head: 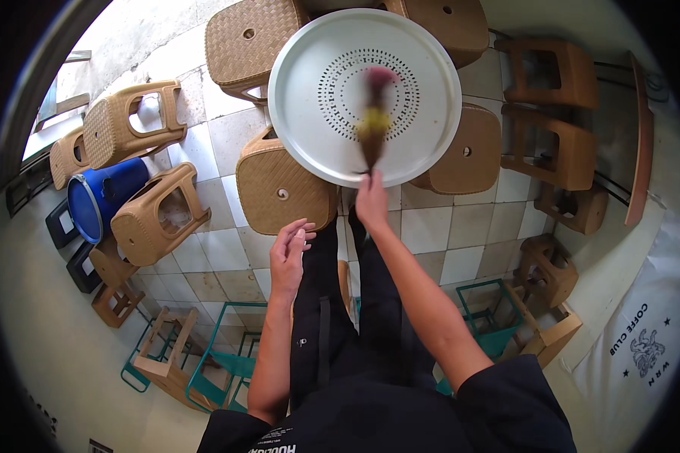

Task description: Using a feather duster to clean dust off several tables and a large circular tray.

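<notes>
My right hand (372, 201) grips the thin end of a feather duster (372, 127), which is blurred and has red, yellow and brown parts. The duster is over a round white tray (300, 113) with a raised rim and a pattern of dark holes. Brown woven-look plastic stools stand around and under the tray's edges. To the left of the duster, my left hand (289, 255) holds nothing, its fingers apart and bent, just below the near edge of a plastic stool (280, 195).
More brown plastic stools (153, 218) lie on their sides at left, around a blue drum (99, 198). Others (549, 150) line the right wall. Green metal frames (232, 362) and wooden stools (164, 365) are at lower left. A white printed sheet (640, 317) hangs at right.
</notes>
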`<state>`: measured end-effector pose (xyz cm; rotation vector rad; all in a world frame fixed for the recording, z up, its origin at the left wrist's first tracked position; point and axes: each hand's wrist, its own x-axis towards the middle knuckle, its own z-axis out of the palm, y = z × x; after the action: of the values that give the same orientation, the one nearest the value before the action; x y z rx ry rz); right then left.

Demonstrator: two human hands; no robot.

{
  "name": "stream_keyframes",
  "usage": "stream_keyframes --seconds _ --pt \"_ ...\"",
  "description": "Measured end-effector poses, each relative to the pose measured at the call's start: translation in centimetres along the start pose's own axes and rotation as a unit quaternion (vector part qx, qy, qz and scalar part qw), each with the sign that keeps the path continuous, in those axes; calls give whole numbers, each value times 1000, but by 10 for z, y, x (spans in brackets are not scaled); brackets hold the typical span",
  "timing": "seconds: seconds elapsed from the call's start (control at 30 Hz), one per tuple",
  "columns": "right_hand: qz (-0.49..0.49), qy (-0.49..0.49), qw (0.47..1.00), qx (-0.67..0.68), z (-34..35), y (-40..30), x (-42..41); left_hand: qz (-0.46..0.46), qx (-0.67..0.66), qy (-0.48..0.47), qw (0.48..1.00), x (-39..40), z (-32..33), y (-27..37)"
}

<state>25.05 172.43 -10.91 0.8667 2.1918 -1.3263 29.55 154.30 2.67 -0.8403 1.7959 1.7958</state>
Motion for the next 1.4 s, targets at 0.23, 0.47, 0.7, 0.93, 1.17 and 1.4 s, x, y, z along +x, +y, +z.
stream_keyframes --seconds 0.23,0.47,0.7,0.93,1.17,1.4 --pt "-70 6 997 -34 -10 3 26 8 -4 8 1000 0 -6 0" --pt "1 108 994 3 7 -20 30 -1 -7 16 1000 -2 -12 -6" --pt "-131 -50 985 -96 4 -16 31 2 -5 10 1000 1 -10 -2" --pt "0 145 983 109 -5 -29 97 4 2 1 1000 3 -5 0" --pt "-177 -85 975 -106 12 -44 104 2 -21 16 1000 4 -5 6" --pt "20 151 975 160 10 -67 127 5 -21 19 1000 3 -9 3"
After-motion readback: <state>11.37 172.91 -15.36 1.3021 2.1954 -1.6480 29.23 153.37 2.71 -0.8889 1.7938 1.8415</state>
